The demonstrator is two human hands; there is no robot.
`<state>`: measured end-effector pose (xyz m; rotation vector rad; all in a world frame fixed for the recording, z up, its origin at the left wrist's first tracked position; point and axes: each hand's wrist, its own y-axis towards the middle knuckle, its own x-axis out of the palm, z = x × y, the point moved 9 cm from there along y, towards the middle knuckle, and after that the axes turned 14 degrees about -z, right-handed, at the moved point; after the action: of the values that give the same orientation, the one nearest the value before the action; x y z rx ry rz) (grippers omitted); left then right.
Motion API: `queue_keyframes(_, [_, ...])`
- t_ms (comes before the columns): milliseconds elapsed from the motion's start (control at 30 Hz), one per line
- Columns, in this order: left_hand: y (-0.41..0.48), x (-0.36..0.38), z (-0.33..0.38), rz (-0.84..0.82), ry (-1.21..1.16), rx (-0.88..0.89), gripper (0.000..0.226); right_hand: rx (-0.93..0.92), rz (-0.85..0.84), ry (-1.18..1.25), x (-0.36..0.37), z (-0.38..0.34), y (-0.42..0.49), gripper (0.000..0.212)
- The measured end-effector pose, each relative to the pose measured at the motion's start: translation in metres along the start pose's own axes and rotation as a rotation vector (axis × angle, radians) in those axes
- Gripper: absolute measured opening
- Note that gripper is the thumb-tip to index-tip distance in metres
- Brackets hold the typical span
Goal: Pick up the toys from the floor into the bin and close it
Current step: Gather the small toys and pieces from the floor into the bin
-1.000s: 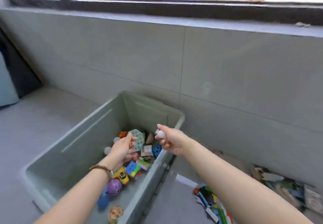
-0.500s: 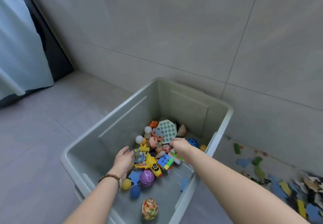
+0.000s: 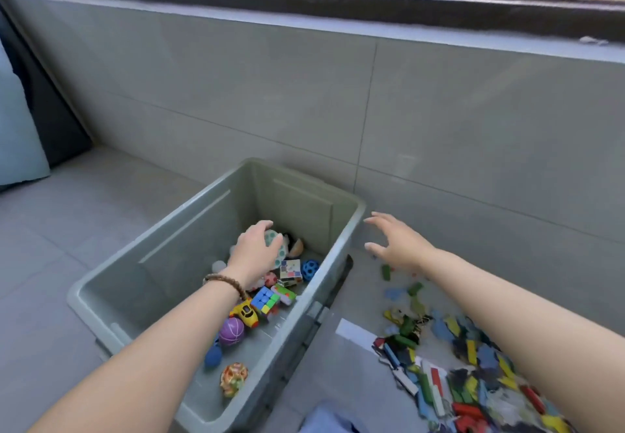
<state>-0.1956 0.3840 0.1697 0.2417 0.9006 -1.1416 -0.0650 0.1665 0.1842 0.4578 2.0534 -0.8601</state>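
Right grip (image 3: 395,243) hovers spread and empty beside the bin (image 3: 297,212); best scoop blocks (image 3: 436,382) in handfuls. Left grip (image 3: 252,250) curls over toys (image 3: 265,300), hold unclear.

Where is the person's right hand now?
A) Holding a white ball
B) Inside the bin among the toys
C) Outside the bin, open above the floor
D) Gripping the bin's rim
C: the right hand hovers with fingers spread beyond the bin, above the floor, holding nothing.
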Motion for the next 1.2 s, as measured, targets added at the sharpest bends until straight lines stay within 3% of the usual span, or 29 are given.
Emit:
queue_keyframes(133, [0.004,0.052,0.09,-0.022,0.104,0.205,0.045,0.131,0.013,0.03,-0.01,0.096,-0.053,0.056])
queue_keyframes(267, [0.019,0.135,0.126,-0.171,0.195,0.274,0.046,0.262,-0.056,0.099,0.02,0.186,-0.083,0.06])
queue_keyframes(500, [0.052,0.284,0.066,-0.653,0.353,-0.002,0.065,0.384,-0.24,0.343,0.127,0.287,-0.062,0.066])
queue_keyframes(667, [0.064,0.349,0.021,-0.821,0.342,-0.151,0.064,0.38,-0.327,0.595,0.199,0.297,-0.021,0.071])
queue_keyframes(800, [0.066,0.386,-0.006,-0.861,0.129,-0.254,0.066,0.377,-0.283,0.821,0.235,0.292,0.01,0.062])
queue_keyframes(933, [0.076,0.403,-0.019,-0.789,0.065,-0.227,0.066,0.391,-0.179,0.744,0.252,0.304,0.028,0.052])
queue_keyframes(1200, [0.095,0.41,-0.031,-0.583,-0.057,-0.149,0.03,0.333,0.042,0.553,0.256,0.32,0.036,0.018])
